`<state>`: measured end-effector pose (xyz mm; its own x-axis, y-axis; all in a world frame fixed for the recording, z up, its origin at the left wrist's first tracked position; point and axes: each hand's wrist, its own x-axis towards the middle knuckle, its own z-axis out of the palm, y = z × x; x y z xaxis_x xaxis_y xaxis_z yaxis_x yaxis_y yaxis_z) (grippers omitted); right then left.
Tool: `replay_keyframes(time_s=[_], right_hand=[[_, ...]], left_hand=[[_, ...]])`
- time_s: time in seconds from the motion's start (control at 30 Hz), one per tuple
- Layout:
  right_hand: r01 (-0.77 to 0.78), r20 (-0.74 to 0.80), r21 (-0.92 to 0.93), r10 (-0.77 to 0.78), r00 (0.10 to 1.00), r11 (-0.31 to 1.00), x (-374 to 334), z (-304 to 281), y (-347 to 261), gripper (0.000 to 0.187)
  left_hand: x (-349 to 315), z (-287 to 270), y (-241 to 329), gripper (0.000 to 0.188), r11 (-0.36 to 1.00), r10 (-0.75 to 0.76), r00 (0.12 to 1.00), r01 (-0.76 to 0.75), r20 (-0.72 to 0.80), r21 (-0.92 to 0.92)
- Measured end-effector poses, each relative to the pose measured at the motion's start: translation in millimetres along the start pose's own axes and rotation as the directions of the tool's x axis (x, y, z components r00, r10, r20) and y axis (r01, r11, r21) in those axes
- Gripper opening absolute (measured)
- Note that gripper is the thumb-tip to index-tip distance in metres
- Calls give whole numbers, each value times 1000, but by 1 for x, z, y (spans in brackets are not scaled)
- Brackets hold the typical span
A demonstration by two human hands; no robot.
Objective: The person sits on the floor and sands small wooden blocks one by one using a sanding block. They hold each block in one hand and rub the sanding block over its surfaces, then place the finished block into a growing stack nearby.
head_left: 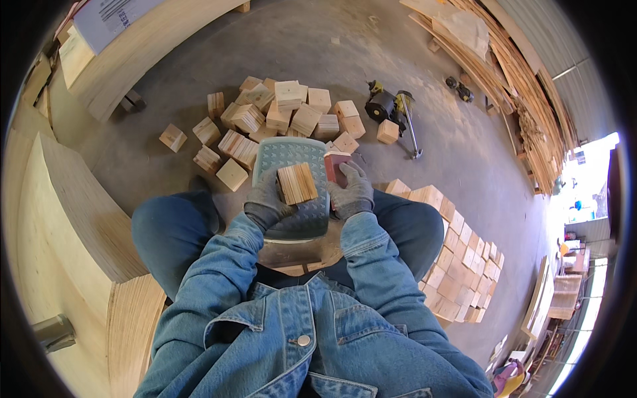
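A laminated wood block (pixel 297 184), with striped layers on its face, is held in my gloved left hand (pixel 267 201) above the stool. Wrapped round a sanding block (pixel 335 167) with a reddish-brown face is my gloved right hand (pixel 352 191). The two blocks are a small gap apart. Between my knees stands a grey-green plastic stool (pixel 289 151) with a textured top, partly covered by my hands and the wood block.
Beyond the stool lies a loose heap of wood blocks (pixel 279 118). Many more blocks (pixel 461 265) are packed in rows by my right knee. A black and yellow power tool (pixel 383 106) rests right of the heap. Large wooden panels (pixel 79 205) rise at left; long boards (pixel 524 99) lie far right.
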<state>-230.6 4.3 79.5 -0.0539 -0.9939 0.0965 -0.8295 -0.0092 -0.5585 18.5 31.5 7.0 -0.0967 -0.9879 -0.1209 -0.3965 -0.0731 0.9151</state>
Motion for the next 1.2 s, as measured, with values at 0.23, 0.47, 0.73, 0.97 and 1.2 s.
replay_keyframes(time_s=[0.23,0.47,0.73,0.97,1.2], right_hand=[[-34,86,73,27,996,997,-8,-11,-15,65],[-43,53,158,35,998,987,-6,-12,-22,66],[-61,152,529,-24,988,847,-8,9,-13,57],[-395,360,757,173,917,520,-2,-17,-18,56],[-486,465,796,150,873,361,-4,-16,-20,56]], left_hand=[[-11,-23,18,111,970,127,978,-88,-164,225],[-29,-46,48,114,962,62,986,-18,-154,271],[-32,-32,40,117,896,279,956,-226,-90,383],[-34,-32,47,119,872,212,975,-158,-68,464],[-38,-34,55,118,855,312,947,-243,-79,458]])
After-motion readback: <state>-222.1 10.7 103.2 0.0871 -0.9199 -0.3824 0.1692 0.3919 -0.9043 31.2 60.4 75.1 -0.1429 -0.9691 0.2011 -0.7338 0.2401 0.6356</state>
